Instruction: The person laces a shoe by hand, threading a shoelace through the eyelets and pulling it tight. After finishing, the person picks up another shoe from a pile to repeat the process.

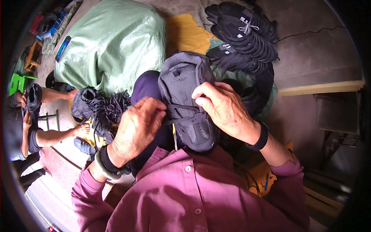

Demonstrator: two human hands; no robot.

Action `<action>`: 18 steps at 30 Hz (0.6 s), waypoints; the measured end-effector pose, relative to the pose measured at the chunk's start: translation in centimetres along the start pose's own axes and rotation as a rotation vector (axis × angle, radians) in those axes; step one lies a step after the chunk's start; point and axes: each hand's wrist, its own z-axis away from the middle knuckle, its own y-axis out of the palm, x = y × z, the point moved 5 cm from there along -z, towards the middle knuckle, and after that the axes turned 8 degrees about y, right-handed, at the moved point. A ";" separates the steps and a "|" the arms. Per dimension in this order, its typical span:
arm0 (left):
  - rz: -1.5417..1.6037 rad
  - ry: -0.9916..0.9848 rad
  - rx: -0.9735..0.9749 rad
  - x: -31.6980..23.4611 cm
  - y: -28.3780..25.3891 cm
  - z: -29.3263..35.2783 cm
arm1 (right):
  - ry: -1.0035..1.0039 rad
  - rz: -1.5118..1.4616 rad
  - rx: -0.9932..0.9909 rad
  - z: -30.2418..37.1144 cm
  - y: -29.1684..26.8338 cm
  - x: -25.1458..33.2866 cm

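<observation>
A dark grey and black sneaker [179,87] rests on my lap, its opening away from me and its toe toward my body. A flat black shoelace [179,119] crosses the tongue in a few bands. At the shoe's left side, the closed fingers of my left hand [138,127] pinch the lace. My right hand [228,112] is closed on the right edge of the lacing area, thumb and forefinger together there, the other fingers behind the shoe's side. Whether a lace end also lies between those fingertips is hidden.
Black sneakers lie stacked [245,36] at the far right, beside a yellow sheet [189,33]. A big pale green sack [112,42] bulges at the far left. Dark shoes with loose laces [102,110] lie left of my knee. Another person's hands hold a shoe [34,96] at the left.
</observation>
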 end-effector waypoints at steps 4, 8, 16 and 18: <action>0.048 -0.131 0.108 0.3 1.1 0.1 | 0.031 -0.062 0.029 -0.1 -0.3 -0.1; 0.301 -0.334 0.312 2.0 1.7 0.7 | 0.028 -0.071 -0.020 -0.3 -1.3 0.7; 0.549 -0.460 0.456 3.8 -1.4 3.5 | -0.229 -0.229 0.048 -2.2 -0.9 5.0; 0.600 -0.510 0.448 3.3 -2.9 3.6 | -0.276 -0.277 0.167 -2.8 0.3 5.8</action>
